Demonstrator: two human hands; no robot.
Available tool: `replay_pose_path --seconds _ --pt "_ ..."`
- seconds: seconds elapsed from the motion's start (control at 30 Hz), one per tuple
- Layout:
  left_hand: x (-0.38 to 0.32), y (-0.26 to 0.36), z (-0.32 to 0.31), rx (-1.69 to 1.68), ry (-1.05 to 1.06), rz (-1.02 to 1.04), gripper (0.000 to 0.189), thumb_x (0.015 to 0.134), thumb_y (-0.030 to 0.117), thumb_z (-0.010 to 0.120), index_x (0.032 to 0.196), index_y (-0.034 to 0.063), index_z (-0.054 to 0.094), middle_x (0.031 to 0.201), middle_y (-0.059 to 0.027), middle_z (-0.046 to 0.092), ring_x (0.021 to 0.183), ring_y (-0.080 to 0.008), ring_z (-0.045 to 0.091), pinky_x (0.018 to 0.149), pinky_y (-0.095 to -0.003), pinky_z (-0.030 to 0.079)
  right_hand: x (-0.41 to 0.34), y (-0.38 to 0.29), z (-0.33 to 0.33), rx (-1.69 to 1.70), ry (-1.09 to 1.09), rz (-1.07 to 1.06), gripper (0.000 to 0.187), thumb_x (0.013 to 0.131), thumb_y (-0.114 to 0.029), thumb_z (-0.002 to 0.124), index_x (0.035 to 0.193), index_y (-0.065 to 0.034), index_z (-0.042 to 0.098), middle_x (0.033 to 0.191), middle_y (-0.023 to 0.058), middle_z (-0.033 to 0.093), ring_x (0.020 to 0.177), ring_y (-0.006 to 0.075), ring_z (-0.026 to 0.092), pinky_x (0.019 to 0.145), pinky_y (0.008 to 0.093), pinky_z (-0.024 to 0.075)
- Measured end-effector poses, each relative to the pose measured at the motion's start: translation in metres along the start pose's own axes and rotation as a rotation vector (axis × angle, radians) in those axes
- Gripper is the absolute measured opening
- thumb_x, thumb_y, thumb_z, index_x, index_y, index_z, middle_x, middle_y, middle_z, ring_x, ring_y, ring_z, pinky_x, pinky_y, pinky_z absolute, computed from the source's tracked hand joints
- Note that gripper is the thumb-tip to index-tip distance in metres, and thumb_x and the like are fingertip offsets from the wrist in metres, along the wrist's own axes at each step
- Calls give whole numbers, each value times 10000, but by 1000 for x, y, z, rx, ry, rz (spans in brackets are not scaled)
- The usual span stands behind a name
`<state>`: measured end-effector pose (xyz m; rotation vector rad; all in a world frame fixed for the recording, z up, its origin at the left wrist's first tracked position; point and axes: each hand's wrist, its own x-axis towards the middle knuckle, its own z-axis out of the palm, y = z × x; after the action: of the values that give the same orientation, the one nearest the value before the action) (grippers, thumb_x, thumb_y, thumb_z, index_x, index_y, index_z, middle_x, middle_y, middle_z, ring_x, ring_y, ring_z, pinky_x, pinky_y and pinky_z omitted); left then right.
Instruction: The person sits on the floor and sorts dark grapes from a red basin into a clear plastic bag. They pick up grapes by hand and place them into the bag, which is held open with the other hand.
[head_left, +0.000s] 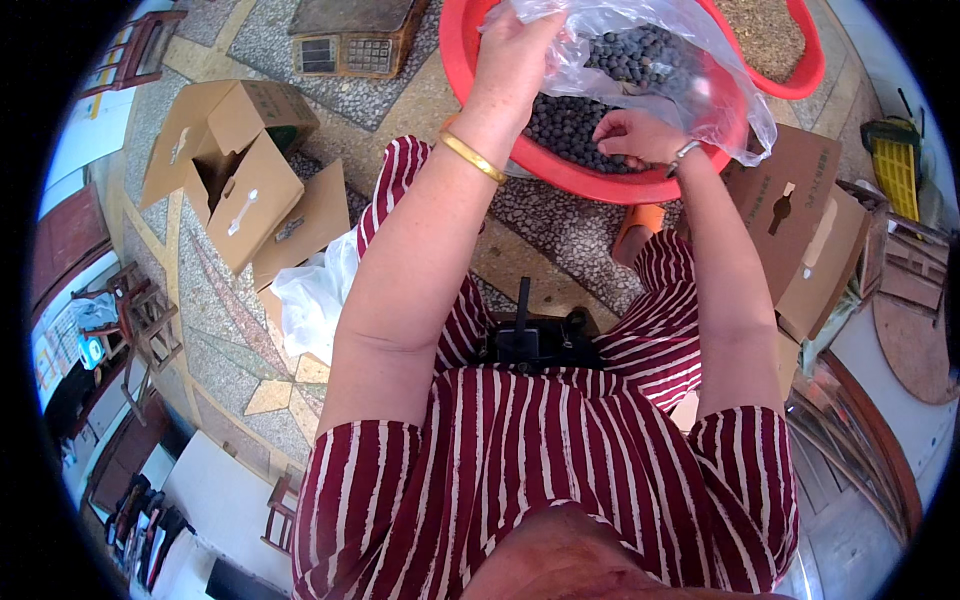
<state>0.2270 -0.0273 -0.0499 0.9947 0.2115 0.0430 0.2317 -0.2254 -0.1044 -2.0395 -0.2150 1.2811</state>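
A red plastic basin (551, 174) sits on the floor in front of me, with loose dark blue-black berries (559, 124) in it. My left hand (517, 56) grips the gathered upper edge of a clear plastic bag (739, 112) over the basin's left side. More dark berries (637, 56) show through or inside the bag. Below the bag's opening, my right hand (641, 136) rests among the loose berries with curled fingers. Whether berries are between those fingertips is hidden.
Beside the basin is another red container (810, 56) with brown grainy material. An open cardboard box (255, 202) and a crumpled white plastic bag (315, 300) lie left. A cardboard box (780, 217) stands right. A dirty weighing scale (345, 45) is at the far left.
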Motion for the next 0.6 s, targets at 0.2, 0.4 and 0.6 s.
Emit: replay_pose_path --seconds 0.2,0.4,0.6 --pt "0 -2 0 13 17 -44 284 835 101 541 1103 9 530 973 -48 590 839 -120 553 727 -245 449 -34 -22 -41 426 120 -216 214 800 -144 617 980 -38 570 769 9 594 452 49 477 414 167 383" --pt "3 -3 0 113 21 -67 260 827 102 551 1078 37 537 909 -29 584 761 -104 548 654 -226 449 6 4 -54 769 639 -328 374 833 -212 598 1108 26 506 969 63 592 764 141 611 647 230 510" --pt "8 6 -4 -107 20 -104 180 850 93 483 1005 21 539 877 -36 581 713 -109 543 612 -226 451 10 22 -57 426 654 -106 445 829 -242 589 1195 -16 475 1053 81 577 861 153 612 709 269 498"
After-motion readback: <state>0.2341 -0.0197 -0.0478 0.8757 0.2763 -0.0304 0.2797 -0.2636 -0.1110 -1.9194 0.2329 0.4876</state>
